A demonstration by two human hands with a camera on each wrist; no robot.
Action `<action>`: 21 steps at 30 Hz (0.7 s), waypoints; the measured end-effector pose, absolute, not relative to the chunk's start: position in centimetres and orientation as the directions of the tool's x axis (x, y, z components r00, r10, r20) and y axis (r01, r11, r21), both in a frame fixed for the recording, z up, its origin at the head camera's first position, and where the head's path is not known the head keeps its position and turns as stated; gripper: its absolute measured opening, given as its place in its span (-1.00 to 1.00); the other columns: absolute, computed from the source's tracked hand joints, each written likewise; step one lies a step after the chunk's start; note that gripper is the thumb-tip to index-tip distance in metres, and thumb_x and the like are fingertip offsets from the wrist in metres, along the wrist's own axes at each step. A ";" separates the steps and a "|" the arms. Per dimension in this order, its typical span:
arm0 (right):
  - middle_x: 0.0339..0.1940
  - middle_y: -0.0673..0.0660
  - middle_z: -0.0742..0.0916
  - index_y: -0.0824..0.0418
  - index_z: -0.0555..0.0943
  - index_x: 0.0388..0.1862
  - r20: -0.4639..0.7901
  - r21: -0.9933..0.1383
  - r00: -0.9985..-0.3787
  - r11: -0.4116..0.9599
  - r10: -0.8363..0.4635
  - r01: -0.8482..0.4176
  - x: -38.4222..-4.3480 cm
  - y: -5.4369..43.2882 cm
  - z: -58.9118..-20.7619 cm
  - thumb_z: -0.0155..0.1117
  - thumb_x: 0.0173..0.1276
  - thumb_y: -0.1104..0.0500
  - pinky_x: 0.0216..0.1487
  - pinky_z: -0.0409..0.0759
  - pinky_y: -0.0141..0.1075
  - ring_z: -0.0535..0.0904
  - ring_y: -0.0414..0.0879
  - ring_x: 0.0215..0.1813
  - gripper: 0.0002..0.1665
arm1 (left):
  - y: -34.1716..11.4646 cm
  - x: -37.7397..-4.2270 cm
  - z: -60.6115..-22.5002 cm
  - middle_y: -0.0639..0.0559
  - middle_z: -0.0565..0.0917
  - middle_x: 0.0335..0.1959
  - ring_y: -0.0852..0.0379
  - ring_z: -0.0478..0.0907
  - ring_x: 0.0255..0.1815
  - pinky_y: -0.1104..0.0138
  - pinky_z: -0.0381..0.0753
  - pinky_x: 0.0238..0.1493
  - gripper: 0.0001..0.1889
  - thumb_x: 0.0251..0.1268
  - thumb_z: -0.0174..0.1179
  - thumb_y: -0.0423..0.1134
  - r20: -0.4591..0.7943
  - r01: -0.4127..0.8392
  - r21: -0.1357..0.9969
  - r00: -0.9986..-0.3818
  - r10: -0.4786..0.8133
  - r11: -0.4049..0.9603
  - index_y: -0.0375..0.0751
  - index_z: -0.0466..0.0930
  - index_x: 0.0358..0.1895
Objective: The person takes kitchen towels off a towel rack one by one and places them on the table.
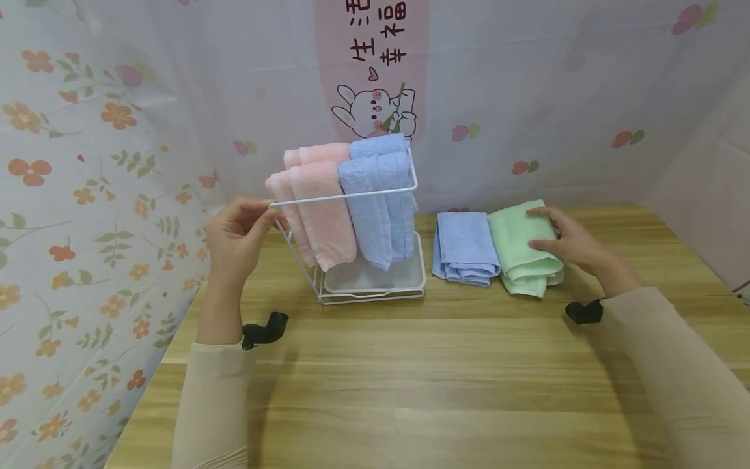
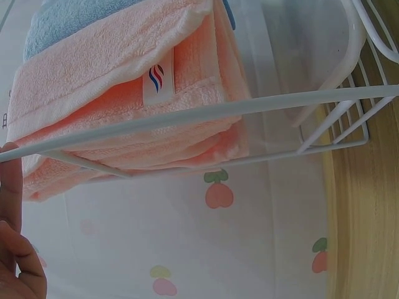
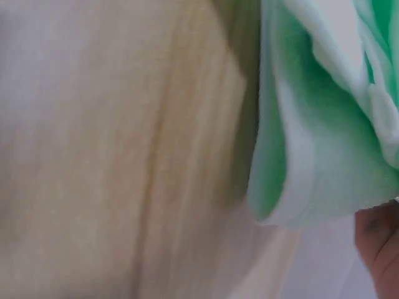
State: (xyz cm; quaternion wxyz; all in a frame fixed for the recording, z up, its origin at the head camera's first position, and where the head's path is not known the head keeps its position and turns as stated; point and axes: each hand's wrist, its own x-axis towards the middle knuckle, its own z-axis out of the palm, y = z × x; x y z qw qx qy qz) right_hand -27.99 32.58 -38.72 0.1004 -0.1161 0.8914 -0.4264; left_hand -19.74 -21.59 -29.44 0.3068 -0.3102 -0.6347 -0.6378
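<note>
A white wire rack (image 1: 346, 197) stands on the wooden table, with folded pink towels (image 1: 321, 212) and light blue towels (image 1: 375, 202) hung side by side over its bars. At the rack's upper left corner, my left hand (image 1: 231, 234) holds the wire frame between thumb and fingers. The pink towel (image 2: 118, 81) carries a small white label in the left wrist view. To the right, my right hand (image 1: 577, 247) grips a folded green towel (image 1: 521, 241) by its right side, thumb and fingers spread over it. The green towel (image 3: 336, 162) shows its looped folds in the right wrist view.
A folded blue towel (image 1: 467, 244) lies between the rack and the green towel. A pale tray (image 1: 381, 277) sits in the rack's base. Behind the table (image 1: 410, 391) hangs a printed curtain (image 1: 498, 98), and a floral one (image 1: 94, 260) is on the left.
</note>
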 end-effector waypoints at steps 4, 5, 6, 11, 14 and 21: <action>0.60 0.48 0.01 0.28 0.14 0.53 -0.096 -0.732 -0.939 0.663 -0.332 -0.160 -28.1 32.6 -39.3 0.32 0.40 0.18 0.43 0.04 0.38 -0.06 0.44 0.55 -0.16 | -21.6 -19.8 -29.4 0.07 0.78 -0.46 0.16 0.69 -0.53 0.41 0.68 -0.35 -0.84 0.20 0.29 -0.56 0.787 0.787 0.616 -0.617 -0.002 -0.016 -0.69 0.54 -0.30; 0.58 0.50 0.06 0.30 0.15 0.52 -0.098 -0.718 -0.935 0.675 -0.341 -0.171 -28.0 32.5 -39.4 0.33 0.39 0.17 0.42 0.05 0.38 -0.04 0.45 0.54 -0.16 | -21.6 -19.8 -29.4 0.06 0.78 -0.46 0.15 0.69 -0.54 0.41 0.68 -0.35 -0.84 0.21 0.29 -0.56 0.788 0.788 0.615 -0.616 -0.001 -0.018 -0.70 0.54 -0.30; 0.56 0.52 0.09 0.31 0.16 0.50 -0.102 -0.708 -0.931 0.683 -0.349 -0.179 -28.0 32.5 -39.5 0.34 0.39 0.17 0.41 0.05 0.39 -0.02 0.45 0.53 -0.17 | -21.6 -19.8 -29.4 0.05 0.78 -0.46 0.15 0.69 -0.53 0.40 0.68 -0.35 -0.84 0.21 0.29 -0.56 0.789 0.788 0.615 -0.615 0.001 -0.017 -0.69 0.54 -0.30; 0.52 0.57 0.12 0.35 0.15 0.49 -0.126 -0.672 -0.925 0.717 -0.359 -0.187 -27.8 32.5 -39.7 0.36 0.38 0.09 0.38 0.03 0.45 -0.05 0.56 0.52 -0.13 | -21.6 -19.8 -29.5 0.00 0.78 -0.46 0.14 0.68 -0.52 0.40 0.69 -0.34 -0.86 0.23 0.25 -0.58 0.787 0.786 0.617 -0.617 0.013 -0.022 -0.70 0.53 -0.29; 0.52 0.57 0.12 0.35 0.14 0.49 -0.136 -0.663 -0.923 0.726 -0.359 -0.184 -27.7 32.5 -39.8 0.35 0.38 0.08 0.38 0.02 0.47 -0.06 0.57 0.51 -0.13 | -21.6 -19.8 -29.5 0.00 0.77 -0.46 0.17 0.68 -0.51 0.40 0.68 -0.34 -0.86 0.24 0.25 -0.57 0.786 0.786 0.619 -0.619 0.011 -0.005 -0.70 0.53 -0.29; 0.49 0.59 0.16 0.41 0.19 0.44 -0.113 -0.622 -0.923 0.751 -0.369 -0.224 -27.7 32.7 -40.0 0.34 0.38 0.11 0.39 0.02 0.46 -0.02 0.58 0.49 -0.18 | -21.6 -19.6 -29.4 0.04 0.77 -0.48 0.21 0.68 -0.51 0.41 0.68 -0.34 -0.83 0.24 0.27 -0.54 0.784 0.784 0.621 -0.621 -0.002 0.016 -0.70 0.53 -0.29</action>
